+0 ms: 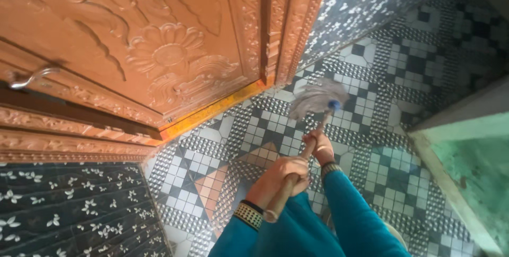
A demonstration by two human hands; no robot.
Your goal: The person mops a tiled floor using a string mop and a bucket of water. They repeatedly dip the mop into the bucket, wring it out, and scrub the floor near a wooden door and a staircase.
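Soft, even daylight fills my view, bright enough and without hard shadows or glare. The mop head (317,99) smears with motion blur, and my hands look slightly soft. The carved door (159,50) and floor tiles (392,77) bend and stretch toward the edges.

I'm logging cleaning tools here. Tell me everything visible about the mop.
The mop has a pale grey stringy head, a blue collar and a light wooden handle. It slants down to the patterned tile floor, head spread near the carved wooden door. The left hand grips the handle's top end, the right hand lower down.
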